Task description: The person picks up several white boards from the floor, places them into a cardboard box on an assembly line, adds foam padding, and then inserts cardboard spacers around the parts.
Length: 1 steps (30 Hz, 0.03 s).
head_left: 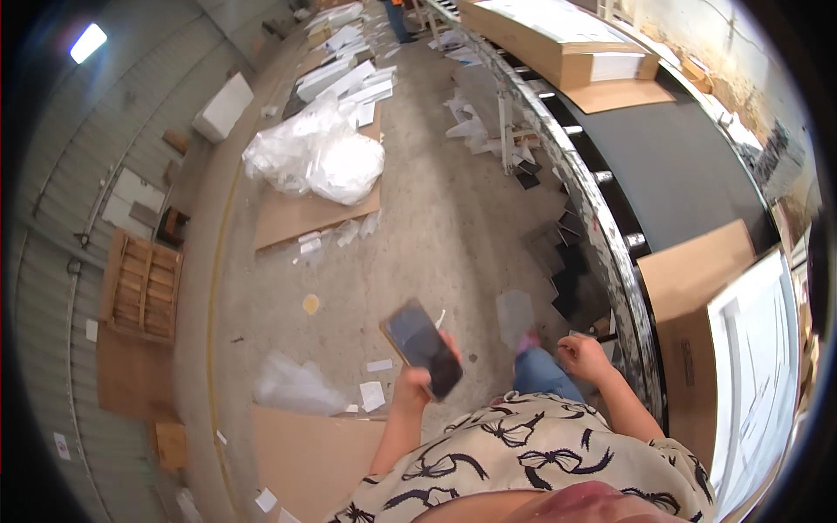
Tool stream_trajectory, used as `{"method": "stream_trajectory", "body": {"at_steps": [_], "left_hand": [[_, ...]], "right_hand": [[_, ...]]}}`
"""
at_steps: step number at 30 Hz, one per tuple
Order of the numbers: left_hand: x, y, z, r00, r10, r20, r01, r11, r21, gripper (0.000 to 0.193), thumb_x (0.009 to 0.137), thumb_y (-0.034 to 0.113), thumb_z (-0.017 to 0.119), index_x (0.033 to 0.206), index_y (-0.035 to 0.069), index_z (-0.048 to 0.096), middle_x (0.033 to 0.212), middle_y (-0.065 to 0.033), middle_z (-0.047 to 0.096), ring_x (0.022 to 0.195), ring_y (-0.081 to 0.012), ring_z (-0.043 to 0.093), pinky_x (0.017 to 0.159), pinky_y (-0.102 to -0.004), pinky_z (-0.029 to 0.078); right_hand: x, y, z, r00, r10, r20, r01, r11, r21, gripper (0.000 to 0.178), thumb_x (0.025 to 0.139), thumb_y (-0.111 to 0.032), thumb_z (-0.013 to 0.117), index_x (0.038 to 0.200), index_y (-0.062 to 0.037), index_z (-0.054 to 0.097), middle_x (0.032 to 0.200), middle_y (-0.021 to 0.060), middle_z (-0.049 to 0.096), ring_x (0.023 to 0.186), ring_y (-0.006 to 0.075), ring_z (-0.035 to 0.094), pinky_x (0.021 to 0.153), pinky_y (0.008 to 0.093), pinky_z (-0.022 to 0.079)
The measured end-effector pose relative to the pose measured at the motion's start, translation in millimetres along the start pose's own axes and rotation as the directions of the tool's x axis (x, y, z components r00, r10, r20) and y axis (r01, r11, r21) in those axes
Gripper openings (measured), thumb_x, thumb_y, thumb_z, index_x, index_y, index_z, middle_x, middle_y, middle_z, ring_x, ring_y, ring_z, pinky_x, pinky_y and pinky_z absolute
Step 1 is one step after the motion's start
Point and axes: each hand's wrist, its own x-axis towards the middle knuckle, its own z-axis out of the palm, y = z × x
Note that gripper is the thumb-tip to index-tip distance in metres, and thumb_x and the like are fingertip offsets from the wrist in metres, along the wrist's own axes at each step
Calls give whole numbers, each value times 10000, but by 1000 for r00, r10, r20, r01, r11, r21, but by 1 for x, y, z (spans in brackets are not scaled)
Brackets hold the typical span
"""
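A dark smartphone (422,347) with a light brown edge lies in my left hand (411,385), its dark face turned up. The thumb rests along the phone's near side and fingertips show past its far side. On the right, my right hand (586,357) hangs beside my blue jeans (542,375), close to the conveyor frame (621,261). Its fingers are curled in, and I cannot see whether anything small is inside them.
Along the right runs a roller conveyor carrying open cardboard boxes (689,349) and a dark sheet (671,174). Clear plastic wrap (323,157) and flat cardboard (305,213) lie on the floor ahead. A wooden pallet (144,286) leans at the left wall. Farther off stands another person (398,19).
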Motion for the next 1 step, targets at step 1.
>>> {"method": "stream_trajectory", "body": {"at_steps": [1], "left_hand": [[29, 3, -11, 996, 61, 67, -64, 997, 41, 774, 619, 296, 696, 1282, 17, 408, 1188, -116, 506, 1091, -269, 535, 964, -391, 419]], "right_hand": [[16, 6, -2, 999, -10, 36, 10, 1000, -5, 109, 753, -79, 614, 838, -21, 652, 772, 150, 612, 658, 303, 610, 603, 358, 498]]}}
